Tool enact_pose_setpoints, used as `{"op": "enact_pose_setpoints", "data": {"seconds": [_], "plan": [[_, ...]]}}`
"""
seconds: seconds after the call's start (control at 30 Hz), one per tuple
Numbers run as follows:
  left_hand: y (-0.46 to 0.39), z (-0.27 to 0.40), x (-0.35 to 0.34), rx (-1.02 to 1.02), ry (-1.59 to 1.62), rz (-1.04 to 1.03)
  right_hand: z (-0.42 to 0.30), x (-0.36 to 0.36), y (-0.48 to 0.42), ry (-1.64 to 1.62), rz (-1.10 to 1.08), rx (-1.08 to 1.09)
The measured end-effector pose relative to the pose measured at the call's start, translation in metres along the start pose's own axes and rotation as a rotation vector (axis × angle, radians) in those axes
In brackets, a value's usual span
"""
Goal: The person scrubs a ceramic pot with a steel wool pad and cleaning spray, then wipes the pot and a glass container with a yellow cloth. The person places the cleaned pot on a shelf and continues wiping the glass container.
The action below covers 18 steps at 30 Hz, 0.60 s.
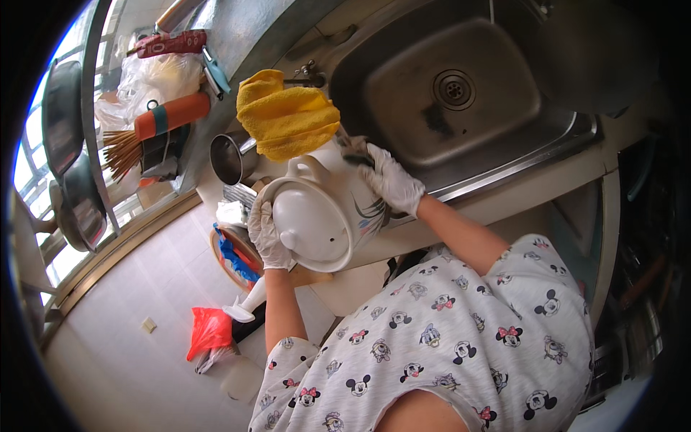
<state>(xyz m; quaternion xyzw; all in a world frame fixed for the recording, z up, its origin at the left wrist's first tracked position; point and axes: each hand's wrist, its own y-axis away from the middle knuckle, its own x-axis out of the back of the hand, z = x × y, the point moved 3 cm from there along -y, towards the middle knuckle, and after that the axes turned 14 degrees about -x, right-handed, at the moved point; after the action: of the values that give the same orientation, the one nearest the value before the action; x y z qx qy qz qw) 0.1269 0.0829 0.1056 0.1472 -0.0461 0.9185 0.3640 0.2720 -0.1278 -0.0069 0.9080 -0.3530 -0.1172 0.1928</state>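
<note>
A white lidded ceramic pot (351,197) with painted leaves and flowers lies tipped beside the sink, its lid (310,227) turned towards me. My left hand (265,232), in a thin white glove, holds the pot at the lid-side rim; some fingers are hidden. One looped handle (309,166) shows on the pot's upper side. In my gloved right hand (394,181) is a dark, brownish scrubbing pad or rag (356,151), against the pot's far end. Just above hangs a yellow cloth (291,119), near the tap (309,73).
Right of the pot is a stainless-steel sink (486,59) with dark residue (436,120) near its drain (454,90). A metal cup (229,156) stands left of the cloth. An orange holder with chopsticks (173,114) sits on the ledge. A red plastic bag (209,328) is lower left.
</note>
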Motion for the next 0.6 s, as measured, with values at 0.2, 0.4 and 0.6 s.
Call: {"op": "enact_pose_setpoints", "data": {"seconds": [0.2, 0.4, 0.6], "plan": [[0.001, 0.001, 0.001, -0.024, -0.066, 0.014, 0.034, -0.003, 0.030, -0.021, 0.125, -0.198], [-0.003, -0.002, 0.004, -0.081, -0.024, -0.034, 0.045, -0.001, 0.079, -0.479, -0.047, -0.076], [-0.002, -0.015, 0.014, -0.108, -0.026, -0.026, -0.035, 0.025, 0.120, -0.847, -0.061, -0.010]]}}
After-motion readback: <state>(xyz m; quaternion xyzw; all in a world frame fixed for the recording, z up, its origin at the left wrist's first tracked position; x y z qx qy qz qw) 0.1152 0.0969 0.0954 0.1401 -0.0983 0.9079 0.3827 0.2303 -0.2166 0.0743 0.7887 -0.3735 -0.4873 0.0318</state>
